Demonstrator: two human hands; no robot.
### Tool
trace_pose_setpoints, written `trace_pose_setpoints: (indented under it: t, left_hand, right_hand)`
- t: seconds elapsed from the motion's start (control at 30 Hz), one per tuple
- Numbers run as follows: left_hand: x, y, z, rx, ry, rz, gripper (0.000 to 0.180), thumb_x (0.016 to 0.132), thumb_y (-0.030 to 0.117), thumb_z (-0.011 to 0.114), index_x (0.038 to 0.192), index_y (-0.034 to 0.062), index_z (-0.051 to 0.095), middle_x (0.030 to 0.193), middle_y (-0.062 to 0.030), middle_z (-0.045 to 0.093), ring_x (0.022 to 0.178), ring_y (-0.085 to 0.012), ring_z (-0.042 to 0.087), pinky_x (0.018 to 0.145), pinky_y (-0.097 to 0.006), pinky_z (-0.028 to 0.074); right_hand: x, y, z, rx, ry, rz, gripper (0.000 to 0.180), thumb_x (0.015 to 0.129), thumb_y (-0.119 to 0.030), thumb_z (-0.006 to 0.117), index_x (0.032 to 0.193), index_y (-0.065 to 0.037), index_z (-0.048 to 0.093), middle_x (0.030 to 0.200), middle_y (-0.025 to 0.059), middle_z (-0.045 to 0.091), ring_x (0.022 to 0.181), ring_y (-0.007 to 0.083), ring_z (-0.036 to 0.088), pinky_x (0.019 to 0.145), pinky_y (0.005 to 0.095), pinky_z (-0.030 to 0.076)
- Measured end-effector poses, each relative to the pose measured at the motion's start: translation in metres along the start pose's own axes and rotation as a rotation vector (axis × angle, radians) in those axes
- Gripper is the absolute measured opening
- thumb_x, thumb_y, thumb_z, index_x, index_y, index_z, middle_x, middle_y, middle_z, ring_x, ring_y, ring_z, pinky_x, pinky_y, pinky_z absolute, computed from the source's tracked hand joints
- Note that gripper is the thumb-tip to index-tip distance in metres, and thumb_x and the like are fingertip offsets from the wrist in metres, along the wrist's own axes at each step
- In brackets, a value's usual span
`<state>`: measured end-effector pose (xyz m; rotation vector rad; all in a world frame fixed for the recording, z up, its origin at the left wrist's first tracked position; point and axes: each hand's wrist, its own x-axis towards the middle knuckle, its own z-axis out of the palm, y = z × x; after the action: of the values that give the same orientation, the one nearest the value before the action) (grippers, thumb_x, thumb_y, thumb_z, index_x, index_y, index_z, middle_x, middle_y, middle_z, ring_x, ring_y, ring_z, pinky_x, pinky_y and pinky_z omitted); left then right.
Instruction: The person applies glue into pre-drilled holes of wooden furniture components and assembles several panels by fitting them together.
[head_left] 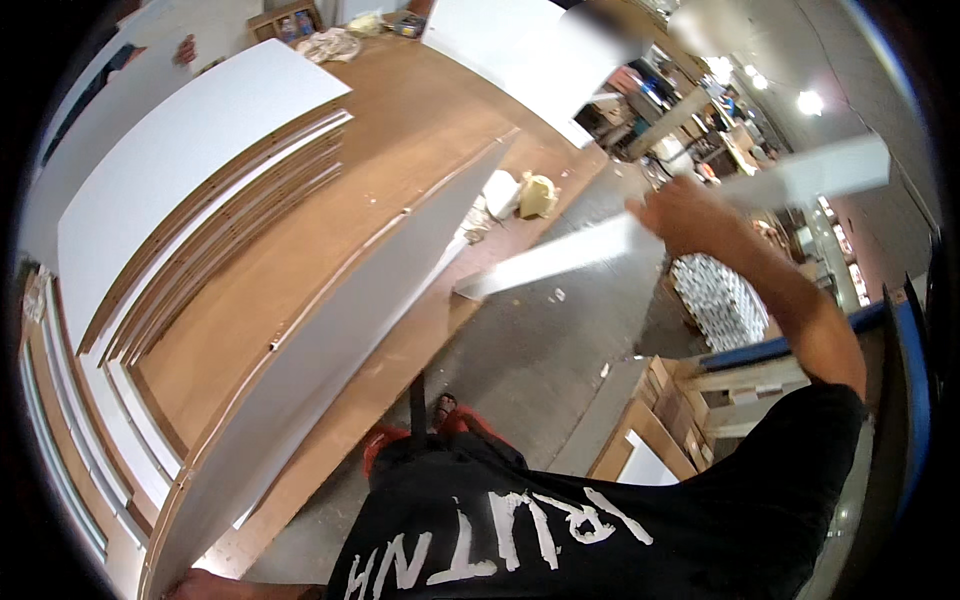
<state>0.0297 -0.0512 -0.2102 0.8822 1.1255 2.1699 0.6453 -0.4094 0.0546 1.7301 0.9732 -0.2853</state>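
My right hand (685,215) is raised at the right, its fingers closed over the edge of a long white strip of board (570,258). The strip slants up from the table's near edge, past my hand, to the far right. At the lower left, my left hand (200,585) grips the near end of a long white panel (330,335); the picture's edge cuts off part of this hand. That panel stands on its long edge, tilted, on the brown worktable (400,100). Its upper edge is brown with small dark fittings.
Left on the table lies a stack of white boards (210,150) with brown edges. A crumpled cloth (330,45) and a yellowish lump (537,197) lie there too. Another person's hand (185,50) shows at the upper left. Behind me at right stand cartons (660,410) and a blue-edged rack (770,350).
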Motion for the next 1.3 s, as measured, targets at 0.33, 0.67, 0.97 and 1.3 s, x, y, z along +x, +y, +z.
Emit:
trace_pose_setpoints:
  t: [0.33,0.67,0.97,1.3]
  left_hand:
    - [0.034,0.015,-0.035,0.158,-0.102,-0.054,0.068,0.094,0.056,0.029,0.128,-0.0011,0.042,0.123,-0.0209,0.05,0.114,-0.0305,0.048,0.103,-0.045,0.034]
    - [0.031,0.035,0.01,0.104,-0.369,0.015,0.068,0.098,0.05,0.016,0.105,-0.0013,0.06,0.066,-0.0013,0.054,0.059,-0.0065,0.045,0.07,-0.022,0.044]
    - [0.019,0.116,0.053,-0.087,-0.662,-0.176,0.095,0.084,0.074,0.01,0.11,-0.0058,0.054,0.074,-0.0157,0.063,0.063,-0.0243,0.062,0.061,-0.033,0.052]
    - [0.014,0.109,0.063,-0.12,-0.591,0.034,0.08,0.088,0.068,0.012,0.125,0.0042,0.044,0.099,-0.013,0.063,0.07,-0.0221,0.063,0.062,-0.03,0.049]
  right_hand:
    - [0.014,0.057,0.194,0.697,-0.067,0.138,0.094,0.052,-0.012,0.083,0.135,-0.016,0.039,0.115,0.0126,0.061,0.102,0.034,0.059,0.09,0.0442,0.046]
    - [-0.005,0.082,0.13,0.986,0.921,0.205,0.094,0.05,-0.005,0.064,0.139,-0.001,0.034,0.12,0.0207,0.055,0.112,0.0298,0.051,0.095,0.0368,0.039]
    - [0.0,0.011,-0.129,0.955,0.894,-0.644,0.092,0.062,-0.025,0.073,0.14,0.001,0.03,0.105,0.0201,0.062,0.093,0.0215,0.06,0.082,0.0317,0.046]
    - [-0.003,-0.083,-0.28,0.675,0.862,-1.247,0.089,0.058,-0.007,0.077,0.138,-0.009,0.038,0.1,0.0204,0.065,0.087,0.0229,0.065,0.078,0.0306,0.049]
